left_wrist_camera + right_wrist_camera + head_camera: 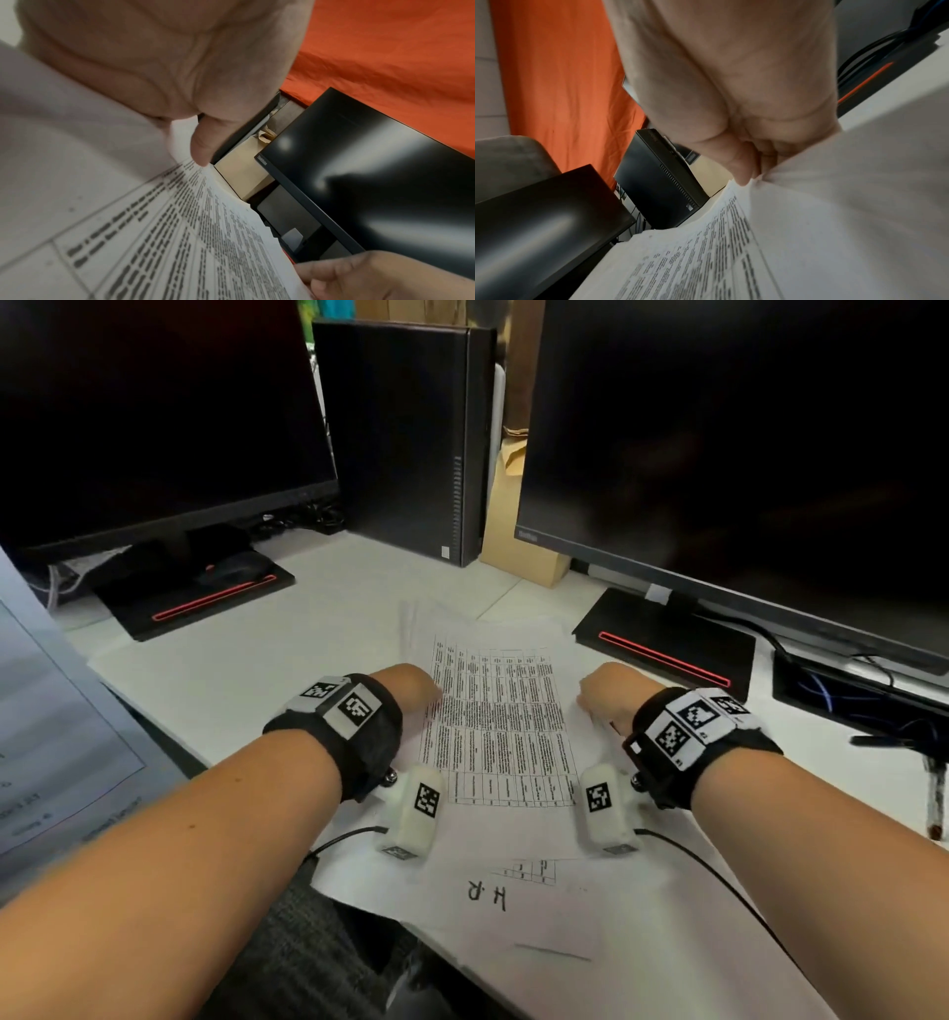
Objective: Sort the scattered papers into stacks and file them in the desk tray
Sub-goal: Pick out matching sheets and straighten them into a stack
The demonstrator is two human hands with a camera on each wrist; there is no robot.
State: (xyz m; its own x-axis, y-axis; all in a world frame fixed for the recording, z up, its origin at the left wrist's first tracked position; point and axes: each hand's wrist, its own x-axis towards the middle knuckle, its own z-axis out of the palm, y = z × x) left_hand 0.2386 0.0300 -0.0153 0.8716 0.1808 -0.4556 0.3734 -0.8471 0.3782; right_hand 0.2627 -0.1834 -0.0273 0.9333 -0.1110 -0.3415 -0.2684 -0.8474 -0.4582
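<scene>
A printed table sheet (495, 726) lies on a white desk (328, 588), long axis running away from the person, its print too blurred to read. The left hand (405, 693) and right hand (608, 695) pinch its side edges, thumbs on top. Beneath, a sheet (590, 932) bears handwritten "HR". The right monitor (744, 454) reads "ThinkVision".

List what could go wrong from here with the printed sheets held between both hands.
1. The left hand and right hand pinch opposite side edges of the white printed table sheets; the thin paper bows between them and may crease or tear.
2. The sheets look fanned at the far edge, so one could slip from the grip.
3. The loose white sheet marked with handwriting overhangs the white desk edge and might slide off.
</scene>
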